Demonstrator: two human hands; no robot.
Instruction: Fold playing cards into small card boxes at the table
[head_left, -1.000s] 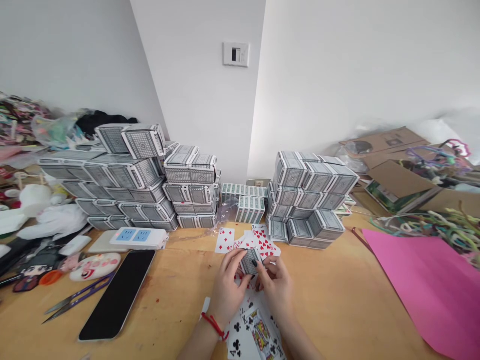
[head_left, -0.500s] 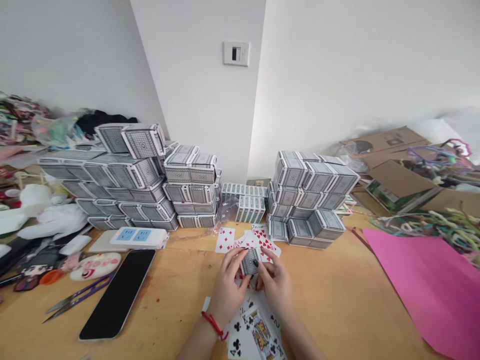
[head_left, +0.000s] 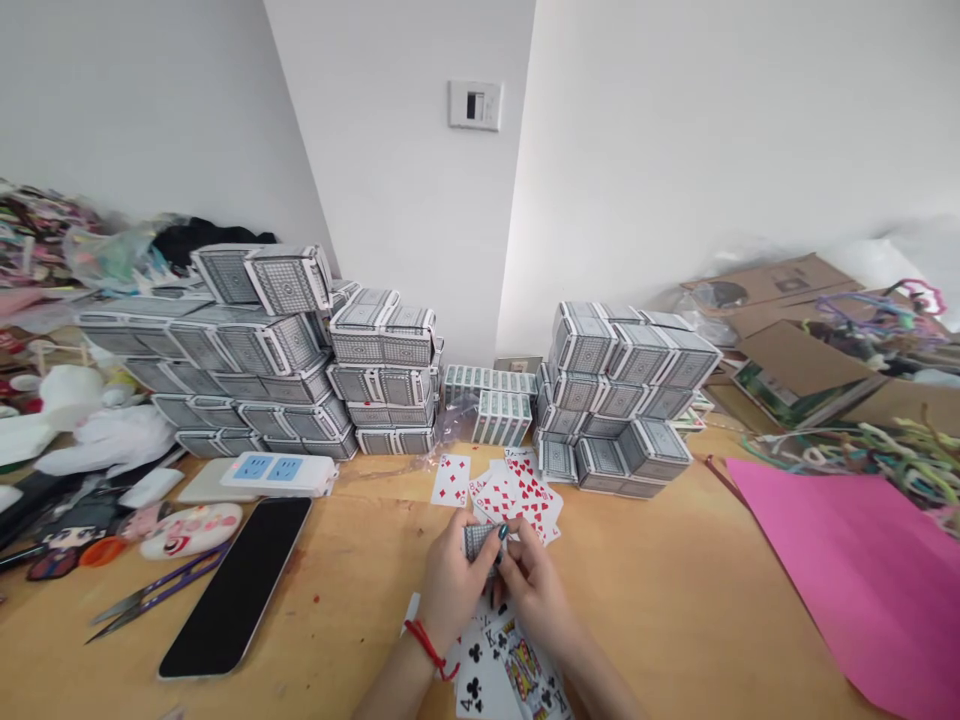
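Between my two hands is a grey-backed playing card [head_left: 477, 541], partly covered by my fingers; whether it is folded I cannot tell. My left hand [head_left: 454, 580] is closed around its left side, with a red cord on the wrist. My right hand [head_left: 531, 577] pinches at the card's right edge. Just beyond lie several red-suit cards [head_left: 517, 490], face up and overlapping, with a diamond card [head_left: 451, 480] to their left. Under my wrists spread black-suit cards, among them a king of clubs [head_left: 525, 665] and a four of clubs [head_left: 475, 680].
Stacked blocks made of cards stand at the left [head_left: 262, 350] and right [head_left: 630, 380]. Small card packs [head_left: 502, 415] sit between them. A phone [head_left: 236, 590], thread snips [head_left: 154, 595] and a white power strip [head_left: 277, 472] lie left; pink paper [head_left: 847, 560] and cardboard boxes [head_left: 817, 370] lie right.
Both hands have drawn slightly toward me and closer together. The card between them has tilted and is more covered by my fingers, while the red-suit cards beyond are more exposed.
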